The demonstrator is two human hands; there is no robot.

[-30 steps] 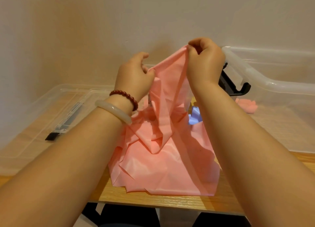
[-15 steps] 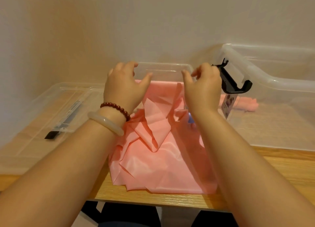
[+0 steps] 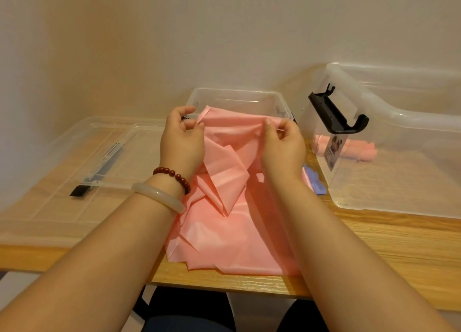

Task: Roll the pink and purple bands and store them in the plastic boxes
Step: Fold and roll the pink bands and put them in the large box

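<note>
Down they come: a second ago both hands held the cloth up high and close together, and now they have dropped and drawn apart, pulling the top edge flat in front of the small clear box (image 3: 239,99). Far left, a see-through plastic lid (image 3: 74,157) lies flat on the wood-grain table (image 3: 374,244). The left hand (image 3: 182,142), with a dark red beaded bracelet (image 3: 174,174) and a pale smooth bangle (image 3: 159,197) on its wrist, pinches the left corner of the pink band (image 3: 232,227) between thumb and curled fingers (image 3: 197,126). The band is thin, glossy and creased. It runs taut between the hands, then falls in loose folds onto the table, reaching its near edge. The right hand (image 3: 282,144) nips the right end of that edge, its fingers (image 3: 270,126) bunched on the cloth. Just right of that wrist, a bit of purple band (image 3: 314,179) peeks out on the table. Farther right stands the large clear box (image 3: 399,132) with its black latch (image 3: 334,114) flipped up, and a rolled pink band (image 3: 364,152) lies inside on its floor.
</note>
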